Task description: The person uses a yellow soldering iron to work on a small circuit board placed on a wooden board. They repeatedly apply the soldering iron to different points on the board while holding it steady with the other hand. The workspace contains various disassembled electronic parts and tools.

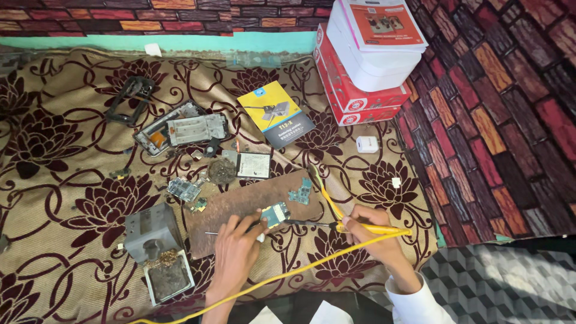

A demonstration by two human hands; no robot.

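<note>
Soldering on a small green and blue circuit board [275, 213] that lies near the front edge of a flat brown wooden work plate [240, 207], itself laid on a beige cloth with dark red flowers [72, 180]. At far left on the cloth stands a grey metal iron stand with a tray of brassy cleaning wool [157, 252]. The left hand [235, 249] pinches a thin metal probe or tweezers [223, 233], its fingertips touching the board's near corner to steady it. To the right, the right hand [371, 231] is closed around the yellow handle of a soldering iron [360, 227], whose dark tip points left and reaches the board's right edge. Good practice, as a judgement: keep the board pinned flat, bring the tip to one joint only, hold the iron low and steady, and keep the trailing yellow cable [282, 277] from tugging the wrist.
</note>
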